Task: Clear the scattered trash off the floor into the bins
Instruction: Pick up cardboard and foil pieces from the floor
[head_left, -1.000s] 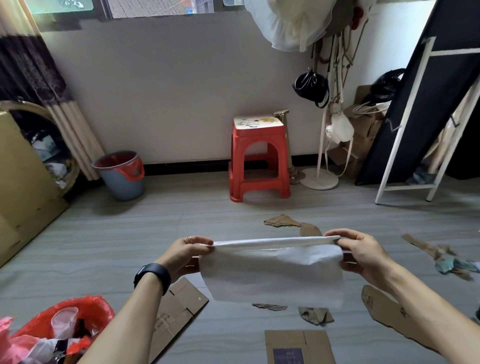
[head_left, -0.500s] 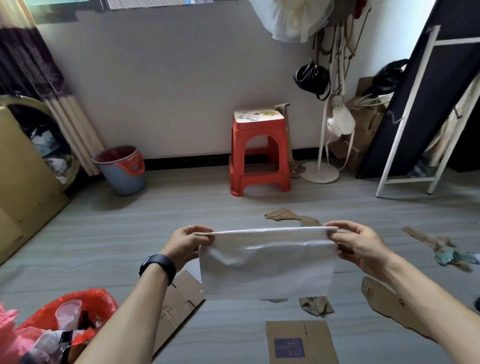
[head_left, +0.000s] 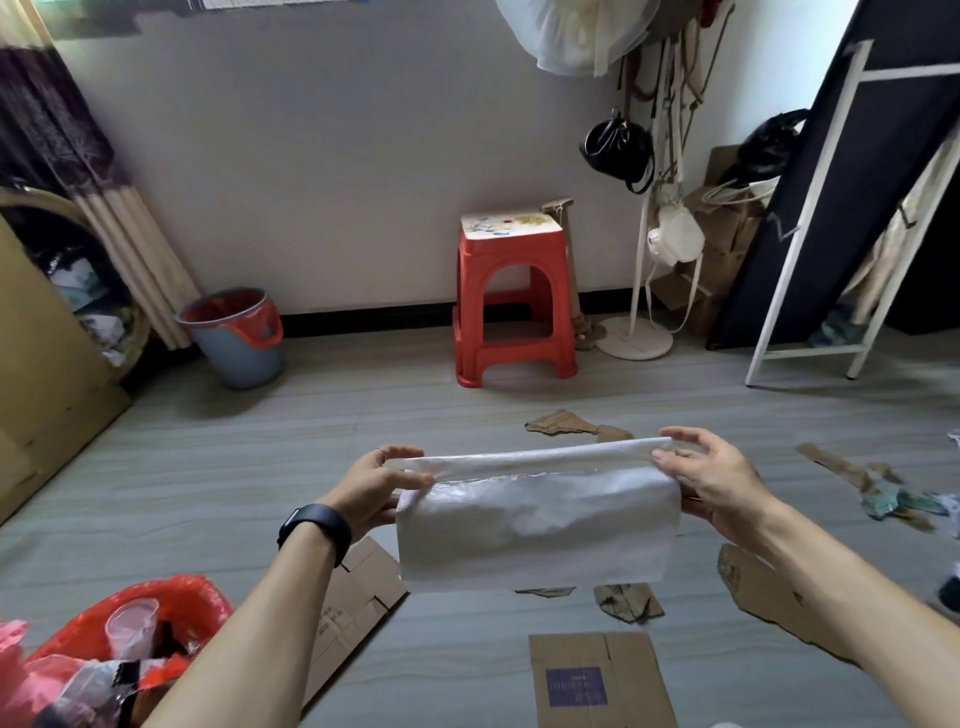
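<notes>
From the head camera, the left hand (head_left: 371, 491) is pinching the left top corner of a white bag (head_left: 535, 530) and the right hand (head_left: 711, 478) is pinching the right one. The bag is hanging stretched between them, in the air above cardboard scraps (head_left: 628, 603) lying on the floor, with a red-lined bin (head_left: 171, 597) sitting at lower left.

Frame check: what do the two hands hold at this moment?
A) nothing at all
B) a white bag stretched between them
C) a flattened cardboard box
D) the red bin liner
B: the left hand and the right hand each pinch a top corner of the white bag, which hangs above the cardboard scraps on the floor.
</notes>
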